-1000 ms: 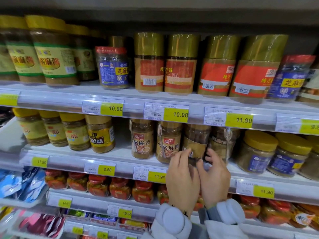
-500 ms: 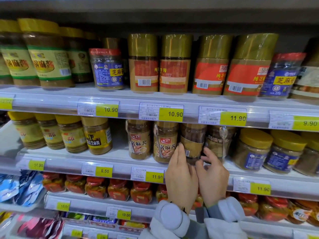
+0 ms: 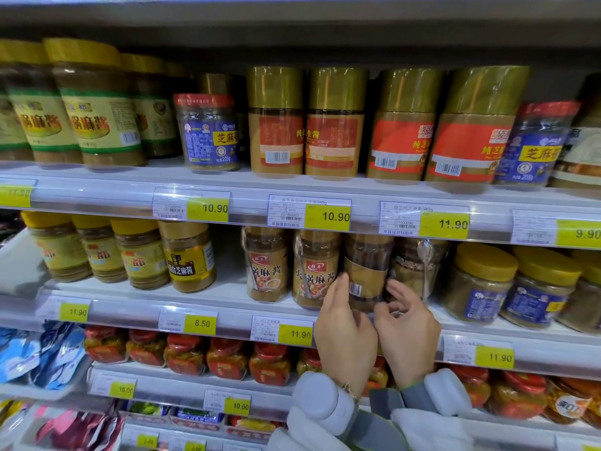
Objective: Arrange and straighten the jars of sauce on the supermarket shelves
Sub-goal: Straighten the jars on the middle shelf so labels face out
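A brown sauce jar (image 3: 366, 271) stands on the middle shelf (image 3: 227, 292) with its barcode side facing out. My left hand (image 3: 344, 330) presses its fingertips against the jar's left side. My right hand (image 3: 406, 327) curls at the jar's lower right, fingers touching its base. To the left stand two like jars (image 3: 313, 268) with red logos facing front. Another jar (image 3: 419, 268) with a taped spoon stands to the right, partly behind my right hand.
Gold-lidded jars with red labels (image 3: 335, 125) line the top shelf. Yellow-lidded jars (image 3: 478, 281) sit right of my hands, several more (image 3: 140, 252) at the left. Red-lidded jars (image 3: 227, 356) fill the shelf below. Price tags (image 3: 328, 216) run along the shelf rails.
The view has shifted slightly. The held jar has turned, its barcode now facing out, and my right hand's fingers have spread around its lower right.
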`<state>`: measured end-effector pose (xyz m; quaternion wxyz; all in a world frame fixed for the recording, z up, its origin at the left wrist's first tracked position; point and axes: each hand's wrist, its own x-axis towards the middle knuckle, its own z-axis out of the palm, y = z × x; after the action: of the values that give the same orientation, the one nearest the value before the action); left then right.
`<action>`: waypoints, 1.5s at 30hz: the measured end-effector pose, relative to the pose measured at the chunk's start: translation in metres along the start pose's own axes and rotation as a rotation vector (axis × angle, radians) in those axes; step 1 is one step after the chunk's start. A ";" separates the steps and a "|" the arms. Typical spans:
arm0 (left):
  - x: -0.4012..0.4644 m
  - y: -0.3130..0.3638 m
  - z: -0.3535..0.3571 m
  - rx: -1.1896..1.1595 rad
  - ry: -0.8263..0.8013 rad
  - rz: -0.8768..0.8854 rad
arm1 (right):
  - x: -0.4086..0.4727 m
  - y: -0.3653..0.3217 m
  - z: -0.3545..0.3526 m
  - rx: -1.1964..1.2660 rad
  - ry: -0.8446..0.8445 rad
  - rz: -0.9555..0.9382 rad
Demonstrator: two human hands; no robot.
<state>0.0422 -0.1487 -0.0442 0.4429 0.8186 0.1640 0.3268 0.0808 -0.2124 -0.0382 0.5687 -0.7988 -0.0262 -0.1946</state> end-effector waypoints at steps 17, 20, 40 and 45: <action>-0.002 0.005 0.002 -0.027 0.013 -0.033 | 0.000 0.003 0.001 0.024 0.007 0.014; -0.002 0.005 0.000 -0.041 0.011 -0.037 | -0.001 0.002 0.004 0.044 0.005 0.023; -0.006 0.007 0.004 -0.041 -0.019 -0.056 | -0.001 0.016 0.005 0.051 -0.014 -0.034; -0.003 0.004 0.003 -0.059 -0.026 -0.059 | -0.007 0.013 0.006 -0.002 -0.048 -0.108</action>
<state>0.0418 -0.1539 -0.0434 0.4783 0.8043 0.1724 0.3075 0.0798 -0.2101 -0.0538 0.5556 -0.8013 -0.0827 -0.2057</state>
